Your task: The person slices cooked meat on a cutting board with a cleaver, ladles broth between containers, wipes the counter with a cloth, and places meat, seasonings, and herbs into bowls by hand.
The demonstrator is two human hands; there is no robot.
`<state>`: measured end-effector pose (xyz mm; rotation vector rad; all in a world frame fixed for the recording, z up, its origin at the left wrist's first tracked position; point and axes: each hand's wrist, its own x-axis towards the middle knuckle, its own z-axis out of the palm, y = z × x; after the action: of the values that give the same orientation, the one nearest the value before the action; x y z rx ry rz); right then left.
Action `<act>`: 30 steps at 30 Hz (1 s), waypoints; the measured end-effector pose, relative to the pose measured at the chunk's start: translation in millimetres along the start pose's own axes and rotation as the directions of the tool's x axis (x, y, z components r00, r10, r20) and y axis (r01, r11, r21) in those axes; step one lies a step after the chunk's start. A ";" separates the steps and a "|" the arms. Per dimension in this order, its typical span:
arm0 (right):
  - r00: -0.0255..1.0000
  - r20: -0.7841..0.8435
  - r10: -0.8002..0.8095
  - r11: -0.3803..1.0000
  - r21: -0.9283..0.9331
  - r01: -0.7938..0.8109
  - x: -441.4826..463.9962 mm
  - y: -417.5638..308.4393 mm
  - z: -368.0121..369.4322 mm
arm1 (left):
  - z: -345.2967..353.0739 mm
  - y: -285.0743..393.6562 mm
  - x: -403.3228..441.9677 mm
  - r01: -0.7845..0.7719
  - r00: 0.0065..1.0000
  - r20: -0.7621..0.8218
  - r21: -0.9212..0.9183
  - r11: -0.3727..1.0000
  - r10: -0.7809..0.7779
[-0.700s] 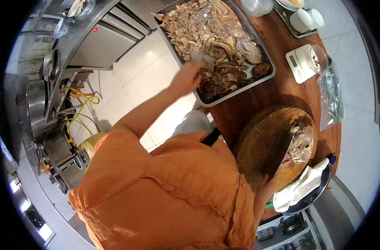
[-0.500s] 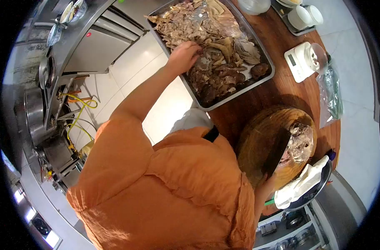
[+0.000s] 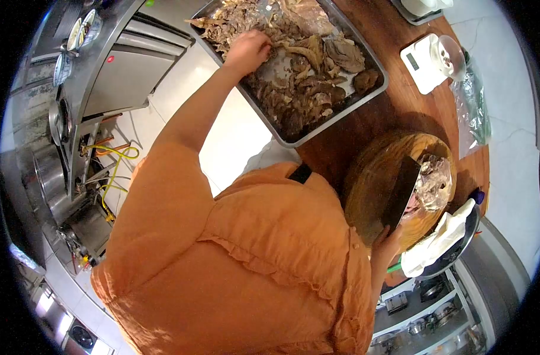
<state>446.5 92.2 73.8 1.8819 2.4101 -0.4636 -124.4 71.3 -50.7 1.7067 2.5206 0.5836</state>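
Observation:
My left hand [image 3: 250,51] is over the left part of a metal tray [image 3: 335,122], its fingers curled down against the sliced cooked meat [image 3: 302,97]. Whatever its fingertips pinch is hidden. Low on the right, my right hand [image 3: 389,239] grips a cleaver [image 3: 402,192] by its handle end. The dark, broad blade is over a round wooden chopping board [image 3: 364,171]. Beside the blade's edge, a pale chunk of meat [image 3: 432,183] rests on the board.
A white kitchen scale [image 3: 421,65] and a plastic bag [image 3: 472,115] are at the table's right side. A white cloth [image 3: 435,245] hangs over a dark bowl [image 3: 468,236] by the board. Steel cabinets [image 3: 125,77] stand at left, near a yellow hose [image 3: 113,177].
The view has shifted a little. My left hand has moved slightly up and left over the meat in the tray. My right hand still grips the cleaver above the board.

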 end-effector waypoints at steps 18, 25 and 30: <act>0.971 -0.075 0.229 0.949 0.239 -0.205 -43.3 28.6 -31.7 | 46.7 355.4 -67.8 -0.560 0.773 -0.067 -0.537 0.630 0.630; 0.992 -0.008 -0.129 0.976 0.176 0.129 -44.7 17.2 -20.4 | 44.2 270.8 -69.2 -0.289 0.952 -0.088 -0.575 0.765 0.294; 0.989 0.145 -0.014 0.982 0.189 -0.014 -38.0 13.7 -12.8 | 29.5 185.7 -48.0 -0.234 0.962 0.128 -0.054 0.971 0.239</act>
<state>471.3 62.7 91.6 1.8435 2.3447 -0.8268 66.3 96.2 -25.2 1.9770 2.2185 0.5064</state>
